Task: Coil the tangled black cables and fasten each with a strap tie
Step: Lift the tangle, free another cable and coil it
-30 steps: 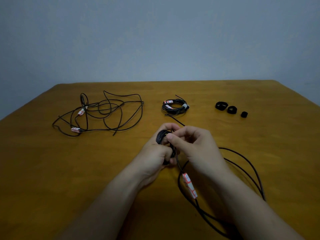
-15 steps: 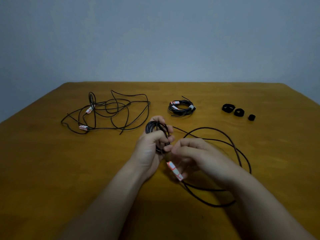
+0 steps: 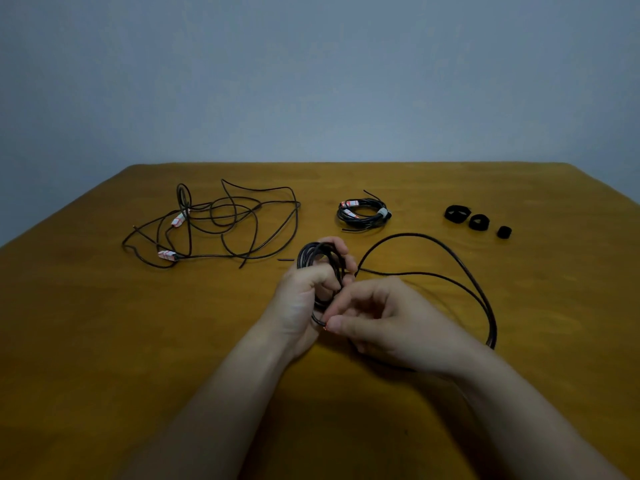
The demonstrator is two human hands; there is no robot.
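Near centre of the counter (image 3: 104,341), left hand (image 3: 301,303) curled round a small coil (image 3: 320,258), right hand (image 3: 391,320) pinching cable at its near edge, slack (image 3: 460,265) looping off right. Far left, tangled cable (image 3: 179,218); far centre, tied coil (image 3: 363,222); far right, three straps (image 3: 478,222).

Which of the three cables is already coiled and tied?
The small coil far centre, bound by a pale tie; the left cable lies tangled, the third cable is half wound.
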